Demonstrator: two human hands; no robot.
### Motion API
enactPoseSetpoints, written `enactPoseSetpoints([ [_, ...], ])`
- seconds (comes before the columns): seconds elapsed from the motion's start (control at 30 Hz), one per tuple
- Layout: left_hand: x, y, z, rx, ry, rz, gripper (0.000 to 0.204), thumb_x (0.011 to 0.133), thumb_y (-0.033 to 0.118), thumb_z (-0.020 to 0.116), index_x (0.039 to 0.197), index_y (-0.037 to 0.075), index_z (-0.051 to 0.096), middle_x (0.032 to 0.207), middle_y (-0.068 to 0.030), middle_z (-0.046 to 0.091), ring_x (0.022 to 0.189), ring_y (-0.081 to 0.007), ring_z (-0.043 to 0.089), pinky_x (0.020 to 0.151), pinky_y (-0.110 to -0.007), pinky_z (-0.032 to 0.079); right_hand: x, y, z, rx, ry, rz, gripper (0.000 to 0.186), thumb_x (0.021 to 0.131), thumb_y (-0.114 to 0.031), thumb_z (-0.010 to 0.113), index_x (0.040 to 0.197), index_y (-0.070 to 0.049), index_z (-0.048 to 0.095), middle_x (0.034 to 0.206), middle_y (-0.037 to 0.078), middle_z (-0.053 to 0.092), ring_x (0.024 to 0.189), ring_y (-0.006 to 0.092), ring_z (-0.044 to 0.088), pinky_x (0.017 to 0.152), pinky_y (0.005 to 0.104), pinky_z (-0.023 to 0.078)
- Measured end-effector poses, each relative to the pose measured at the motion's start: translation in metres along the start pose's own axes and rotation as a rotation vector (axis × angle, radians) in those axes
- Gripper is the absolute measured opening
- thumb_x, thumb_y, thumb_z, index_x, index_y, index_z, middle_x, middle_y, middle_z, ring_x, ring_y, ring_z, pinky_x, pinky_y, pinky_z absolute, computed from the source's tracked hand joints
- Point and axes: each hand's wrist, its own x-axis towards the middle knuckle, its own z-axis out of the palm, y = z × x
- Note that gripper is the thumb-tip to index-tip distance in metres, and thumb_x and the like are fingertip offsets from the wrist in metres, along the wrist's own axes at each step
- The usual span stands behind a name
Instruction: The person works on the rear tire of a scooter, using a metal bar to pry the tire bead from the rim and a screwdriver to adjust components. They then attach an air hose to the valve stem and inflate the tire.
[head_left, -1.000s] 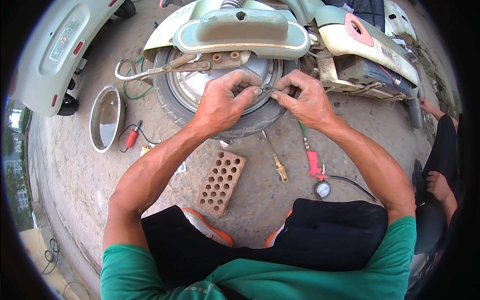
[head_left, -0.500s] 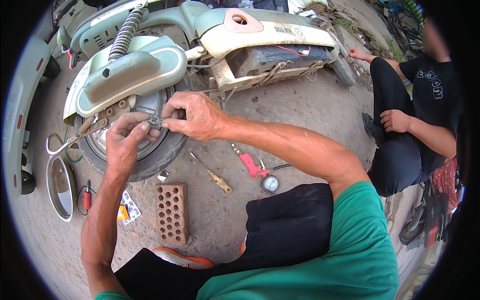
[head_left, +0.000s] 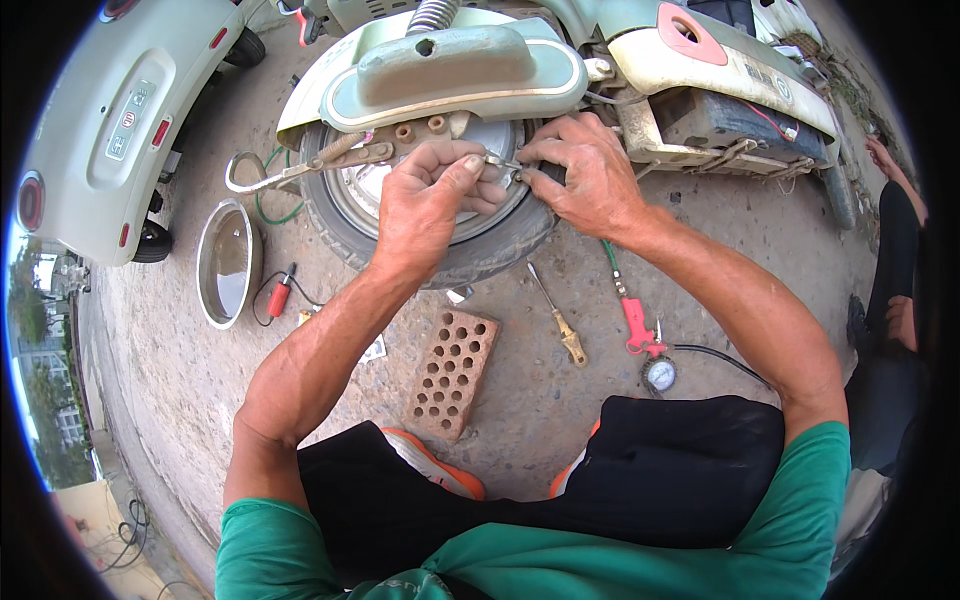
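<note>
My left hand is closed, thumb and fingers pinching a small metal part above the scooter's wheel. From the other side my right hand also pinches with thumb and forefinger at the end of this part. Its exact kind is too small to make out. Beneath both hands is the wheel with its worn black tyre and silver hub, partly covered by the pale green swingarm cover. A metal lever with a curved, hooked end juts out to the left of the hub.
A perforated brick, a yellow-handled screwdriver and a red tyre inflator with a round gauge lie before me. Leftward are an oval basin of water, a red-handled tool and a parked vehicle. Another person crouches rightward.
My view has swung left, so the scooter and the tools appear farther right. Both hands still pinch the small metal part over the wheel. More of the parked vehicle shows.
</note>
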Motion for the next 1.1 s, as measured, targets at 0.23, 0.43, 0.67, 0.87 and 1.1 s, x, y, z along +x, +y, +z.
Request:
enactPoseSetpoints([
  [0.23, -0.001, 0.004, 0.005, -0.177, 0.002, -0.132, 0.023, 0.11, 0.016, 0.069, 0.12, -0.004, 0.065, 0.106, -0.0173, 0.077, 0.086, -0.0236, 0.079, 0.077, -0.035, 0.067, -0.007, -0.002, 0.002, -0.003, 0.0, -0.008, 0.018, 0.09, -0.023, 0.081, 0.103, -0.011, 0.085, 0.113, 0.002, 0.074, 0.119, 0.0268, 0.061, 0.103, 0.0458, 0.045],
  [0.43, -0.001, 0.002, 0.003, -0.188, -0.001, -0.153, 0.023, 0.11, 0.017, 0.069, 0.119, -0.003, 0.065, 0.105, -0.0172, 0.077, 0.086, -0.0238, 0.079, 0.076, -0.034, 0.067, -0.006, -0.007, 0.002, 0.053, 0.042, 0.02, 0.02, 0.09, -0.024, 0.081, 0.105, -0.011, 0.084, 0.11, 0.004, 0.075, 0.118, 0.0266, 0.063, 0.103, 0.0457, 0.046],
  [0.67, 0.0, 0.002, 0.009, -0.128, 0.006, -0.1, 0.025, 0.108, 0.017, 0.071, 0.121, -0.004, 0.066, 0.104, -0.0166, 0.077, 0.087, -0.0234, 0.079, 0.076, -0.034, 0.066, -0.001, -0.029, -0.03, 0.584, -0.049, 0.27, 0.023, 0.096, -0.018, 0.084, 0.113, -0.003, 0.08, 0.103, 0.007, 0.08, 0.085, 0.0147, 0.072, 0.078, 0.0328, 0.059],
  [0.87, 0.003, 0.014, 0.008, 0.207, -0.072, -0.095, 0.028, 0.105, 0.019, 0.073, 0.116, -0.008, 0.073, 0.099, -0.0147, 0.078, 0.083, -0.0178, 0.077, 0.072, -0.034, 0.063, 0.007, -0.033, -0.044, 0.469, -0.023, 0.299, 0.021, 0.1, -0.017, 0.081, 0.113, -0.001, 0.08, 0.095, 0.005, 0.08, 0.085, 0.0104, 0.072, 0.078, 0.0291, 0.059],
  [1.1, 0.005, -0.002, 0.002, 1.175, -0.135, 0.409, 0.027, 0.097, 0.022, 0.076, 0.118, 0.005, 0.08, 0.102, -0.0217, 0.077, 0.092, -0.0447, 0.076, 0.083, -0.055, 0.061, 0.013, -0.029, -0.053, 0.271, -0.115, 0.385, 0.023, 0.092, -0.01, 0.077, 0.111, 0.001, 0.08, 0.091, 0.005, 0.079, 0.083, 0.011, 0.072, 0.08, 0.0293, 0.06],
])
